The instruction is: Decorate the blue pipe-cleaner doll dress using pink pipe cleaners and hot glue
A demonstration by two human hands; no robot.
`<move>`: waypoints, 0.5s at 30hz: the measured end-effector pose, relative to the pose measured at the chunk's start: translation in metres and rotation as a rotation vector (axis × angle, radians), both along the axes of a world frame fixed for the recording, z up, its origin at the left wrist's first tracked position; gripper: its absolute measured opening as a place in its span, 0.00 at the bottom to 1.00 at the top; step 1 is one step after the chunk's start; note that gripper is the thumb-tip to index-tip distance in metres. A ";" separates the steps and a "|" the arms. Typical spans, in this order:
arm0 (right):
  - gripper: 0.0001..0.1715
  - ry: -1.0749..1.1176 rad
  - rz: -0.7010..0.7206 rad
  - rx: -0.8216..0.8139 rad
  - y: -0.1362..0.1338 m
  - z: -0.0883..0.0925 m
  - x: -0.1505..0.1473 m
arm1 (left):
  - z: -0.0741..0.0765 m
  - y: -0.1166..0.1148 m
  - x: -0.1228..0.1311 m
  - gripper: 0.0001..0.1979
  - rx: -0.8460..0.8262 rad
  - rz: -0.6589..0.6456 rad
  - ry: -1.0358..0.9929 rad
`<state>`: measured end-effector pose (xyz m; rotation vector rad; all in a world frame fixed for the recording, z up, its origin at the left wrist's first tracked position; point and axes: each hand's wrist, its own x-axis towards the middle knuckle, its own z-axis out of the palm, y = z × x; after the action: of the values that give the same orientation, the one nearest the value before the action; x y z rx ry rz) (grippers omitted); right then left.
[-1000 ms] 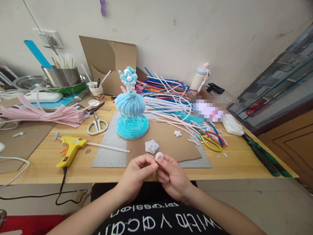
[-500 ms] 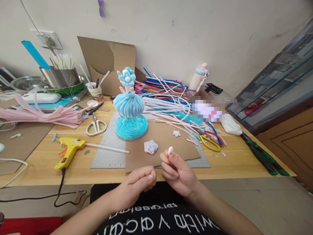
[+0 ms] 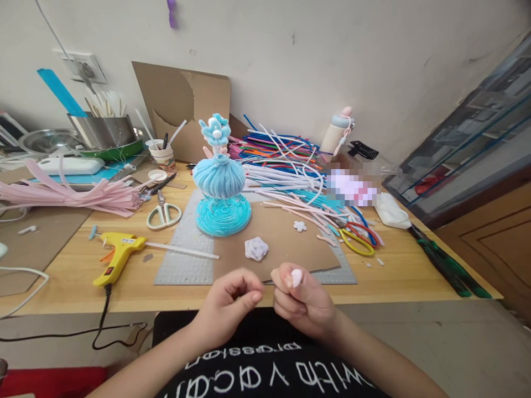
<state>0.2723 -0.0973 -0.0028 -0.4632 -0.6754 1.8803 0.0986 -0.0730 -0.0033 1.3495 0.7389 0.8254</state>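
Observation:
My right hand [image 3: 305, 301] is closed, pinching a small pale pink fuzzy piece [image 3: 296, 277] that pokes up by the thumb and looks like bent pipe cleaner. Close beside it, my left hand [image 3: 232, 307] is curled with the thumb near the bent fingers; whatever lies between them is hidden. Both hands hover at the table's front edge. Beyond them, a white pipe-cleaner flower [image 3: 256, 249] and a smaller white flower [image 3: 300, 226] lie on a cardboard sheet [image 3: 236, 271]. A blue pipe-cleaner figure with a pleated body [image 3: 219, 177] stands on a round coiled base [image 3: 224, 216].
To the left lie a yellow glue gun [image 3: 118, 254] with its cord hanging down, scissors [image 3: 164, 214] and pink pipe cleaners [image 3: 83, 193]. Coloured pipe cleaners [image 3: 277, 171] pile up at the back. Yellow-handled pliers [image 3: 357, 243] and a dark green tool [image 3: 450, 265] are at right.
My left hand has loosened from a fist and lifted slightly, its fingers rising off the thumb. My right hand has tilted, bringing the pink piece lower and to the right.

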 end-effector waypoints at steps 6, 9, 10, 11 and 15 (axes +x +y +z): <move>0.15 -0.465 -0.126 -0.023 0.008 -0.013 -0.011 | 0.006 0.003 0.005 0.13 -0.010 0.071 -0.138; 0.17 -0.657 -0.106 -0.051 0.009 -0.010 -0.012 | 0.009 0.005 0.008 0.08 -0.084 0.142 -0.038; 0.18 -0.699 -0.094 -0.036 0.010 -0.007 -0.012 | 0.010 0.005 0.009 0.08 -0.113 0.154 -0.017; 0.18 -0.734 -0.086 -0.018 0.010 -0.005 -0.011 | 0.010 0.006 0.009 0.09 -0.139 0.155 -0.007; 0.18 -0.765 -0.060 0.016 0.009 0.000 -0.009 | 0.007 0.008 0.010 0.12 -0.226 0.154 0.004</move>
<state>0.2629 -0.0880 -0.0029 -1.2036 -1.1508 1.6122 0.1081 -0.0652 0.0039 1.1025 0.9203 0.8333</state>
